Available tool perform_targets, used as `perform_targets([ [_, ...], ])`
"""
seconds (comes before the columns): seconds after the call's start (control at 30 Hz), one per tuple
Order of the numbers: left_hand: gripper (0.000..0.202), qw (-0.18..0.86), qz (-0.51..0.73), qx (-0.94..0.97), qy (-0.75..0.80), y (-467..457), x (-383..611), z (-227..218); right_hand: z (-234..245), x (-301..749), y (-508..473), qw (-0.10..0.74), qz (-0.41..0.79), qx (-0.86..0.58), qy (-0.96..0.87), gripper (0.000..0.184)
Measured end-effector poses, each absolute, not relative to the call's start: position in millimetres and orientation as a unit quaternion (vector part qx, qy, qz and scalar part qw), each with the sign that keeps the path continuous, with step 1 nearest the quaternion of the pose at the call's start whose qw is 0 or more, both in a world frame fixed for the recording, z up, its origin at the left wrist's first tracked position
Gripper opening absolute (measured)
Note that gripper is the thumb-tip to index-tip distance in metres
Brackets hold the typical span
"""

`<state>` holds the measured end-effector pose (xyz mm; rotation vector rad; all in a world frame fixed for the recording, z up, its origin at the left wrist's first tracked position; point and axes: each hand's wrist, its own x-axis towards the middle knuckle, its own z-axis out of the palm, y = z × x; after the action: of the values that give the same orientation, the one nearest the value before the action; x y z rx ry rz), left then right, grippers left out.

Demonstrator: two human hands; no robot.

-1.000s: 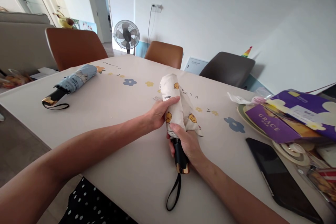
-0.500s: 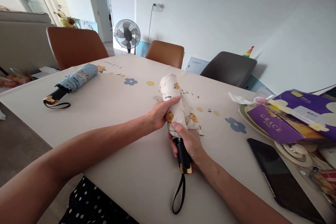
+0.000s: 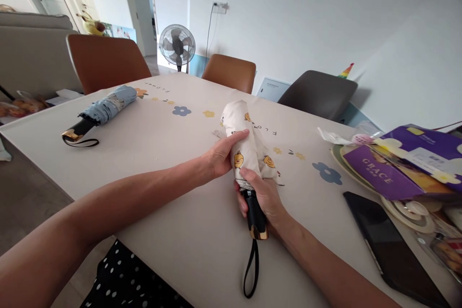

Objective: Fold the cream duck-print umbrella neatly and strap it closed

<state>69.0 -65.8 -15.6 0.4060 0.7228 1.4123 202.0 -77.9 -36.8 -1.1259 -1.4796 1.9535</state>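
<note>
A folded white umbrella with yellow duck prints lies in both my hands over the table, its black and gold handle toward me and a black wrist strap hanging from the end. My left hand grips the rolled canopy from the left, thumb across the top. Lower down, my right hand is closed round the canopy's base by the handle. A loose flap of fabric spreads out on the right side. To the far left lies a folded light blue umbrella, also with a black and gold handle and strap.
On the table, a black phone lies at the right, beside purple boxes on a plate and some packaged food. Two brown chairs and a dark grey chair stand beyond, near a fan.
The view has shifted slightly, so everything sits a little farther right. My left thumb covers more of the printed word on the canopy; both hands keep their hold.
</note>
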Motion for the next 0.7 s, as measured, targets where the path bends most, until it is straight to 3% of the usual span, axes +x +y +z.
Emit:
perform_targets([
  [0.7,0.029,0.676,0.616,0.197,0.353,-66.3,67.1,-13.0,-28.2,200.6,-78.7,0.202,0.692,-0.437,-0.538,0.044],
])
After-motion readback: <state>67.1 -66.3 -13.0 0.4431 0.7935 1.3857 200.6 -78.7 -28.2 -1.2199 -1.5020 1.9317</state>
